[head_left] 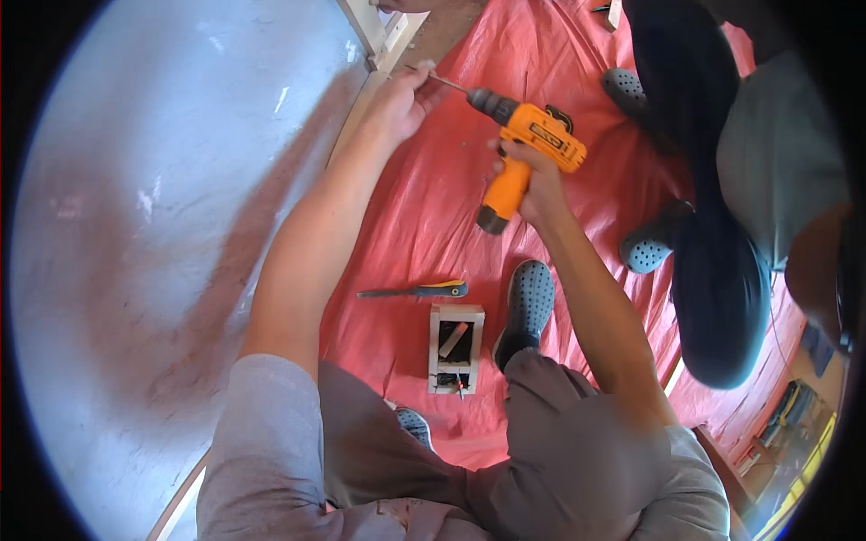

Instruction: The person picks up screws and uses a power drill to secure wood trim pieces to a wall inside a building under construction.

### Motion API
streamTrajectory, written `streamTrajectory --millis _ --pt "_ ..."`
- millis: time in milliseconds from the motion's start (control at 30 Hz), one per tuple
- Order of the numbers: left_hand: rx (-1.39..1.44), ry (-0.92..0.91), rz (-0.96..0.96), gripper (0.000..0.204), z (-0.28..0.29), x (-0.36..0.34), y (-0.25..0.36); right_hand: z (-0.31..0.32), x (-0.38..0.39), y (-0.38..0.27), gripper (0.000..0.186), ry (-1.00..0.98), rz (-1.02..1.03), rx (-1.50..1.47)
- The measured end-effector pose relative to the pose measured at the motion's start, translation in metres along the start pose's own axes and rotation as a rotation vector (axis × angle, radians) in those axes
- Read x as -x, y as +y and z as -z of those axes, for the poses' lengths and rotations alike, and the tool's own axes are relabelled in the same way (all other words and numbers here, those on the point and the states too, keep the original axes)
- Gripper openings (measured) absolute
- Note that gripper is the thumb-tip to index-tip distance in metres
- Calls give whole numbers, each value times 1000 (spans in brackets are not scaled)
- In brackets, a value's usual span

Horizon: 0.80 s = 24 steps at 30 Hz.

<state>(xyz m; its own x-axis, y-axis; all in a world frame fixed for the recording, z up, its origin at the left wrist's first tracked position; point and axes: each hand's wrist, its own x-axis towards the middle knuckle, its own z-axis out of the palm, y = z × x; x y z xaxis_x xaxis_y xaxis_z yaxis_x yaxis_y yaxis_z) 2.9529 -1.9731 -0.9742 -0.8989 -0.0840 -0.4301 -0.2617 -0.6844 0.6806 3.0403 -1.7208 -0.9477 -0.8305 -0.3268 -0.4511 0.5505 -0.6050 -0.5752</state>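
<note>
My right hand grips an orange cordless drill by its handle, finger near the trigger. From its black chuck a long thin bit points up and left. At the far end of that bit, my left hand has its thumb and fingertips pinched together. A thin dark end pokes out past these fingers; whether it is the bit or a screw is too small to tell. Both hands are beside the wooden edge of a large pale blue-grey panel.
Red sheeting covers the floor. Between my feet and the panel lie a saw-like tool with a yellow-and-black handle and a small wooden box with compartments. Another person crouches close on the right. Tools lie at the lower right.
</note>
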Motion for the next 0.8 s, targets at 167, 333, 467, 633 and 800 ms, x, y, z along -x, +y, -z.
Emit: streamTrajectory --millis 167,333,467,633,800 --pt "-1 111 -26 17 5 -67 15 -12 -76 -10 30 -51 -28 47" --pt "-47 116 -54 18 20 -104 26 -17 -116 -19 28 -58 -25 61" --pt "-63 159 -66 16 17 -117 28 -13 -132 -19 30 -81 -13 97" --pt "-70 160 -76 12 27 -123 31 -14 -144 -20 31 -90 -30 128" --pt "-76 180 -68 18 26 -124 29 -13 -143 -20 31 -90 -26 130"
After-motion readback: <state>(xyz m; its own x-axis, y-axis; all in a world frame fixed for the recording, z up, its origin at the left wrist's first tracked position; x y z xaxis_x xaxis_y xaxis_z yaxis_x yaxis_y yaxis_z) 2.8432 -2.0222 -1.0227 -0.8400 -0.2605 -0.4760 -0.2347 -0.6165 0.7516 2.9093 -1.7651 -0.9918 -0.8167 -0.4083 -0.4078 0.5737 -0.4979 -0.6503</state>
